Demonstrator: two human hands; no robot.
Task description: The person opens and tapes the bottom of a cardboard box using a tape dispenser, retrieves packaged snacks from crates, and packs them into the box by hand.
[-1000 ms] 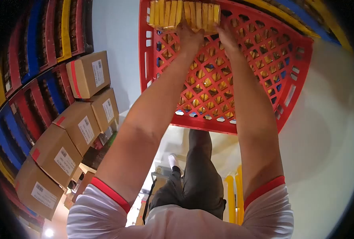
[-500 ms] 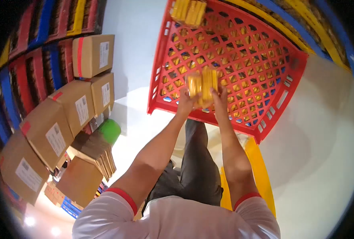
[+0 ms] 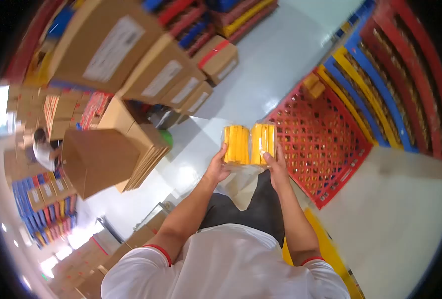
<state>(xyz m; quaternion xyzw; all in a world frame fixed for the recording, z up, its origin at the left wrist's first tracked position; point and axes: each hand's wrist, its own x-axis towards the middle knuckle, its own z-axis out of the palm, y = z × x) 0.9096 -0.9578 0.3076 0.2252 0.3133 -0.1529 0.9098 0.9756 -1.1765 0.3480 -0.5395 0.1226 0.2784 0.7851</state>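
Observation:
Two clear-wrapped packs of yellow sticks are held side by side in front of my body. My left hand grips the outer edge of the left pack. My right hand is closed on the right pack, its thumb across the front. Both packs stand roughly upright, close together. To the right is a red lattice crate, with another yellow pack at its far corner. More yellow pieces show through the crate's lattice.
Stacked red, blue and yellow crates stand at the right. Labelled cardboard boxes line the upper left, near an open carton and flattened cardboard. Another person is in the left background. Pale floor runs between.
My view has swung left, bringing the open carton and the other person into sight. Both hands have lifted the two packs away from over the red crate toward my body.

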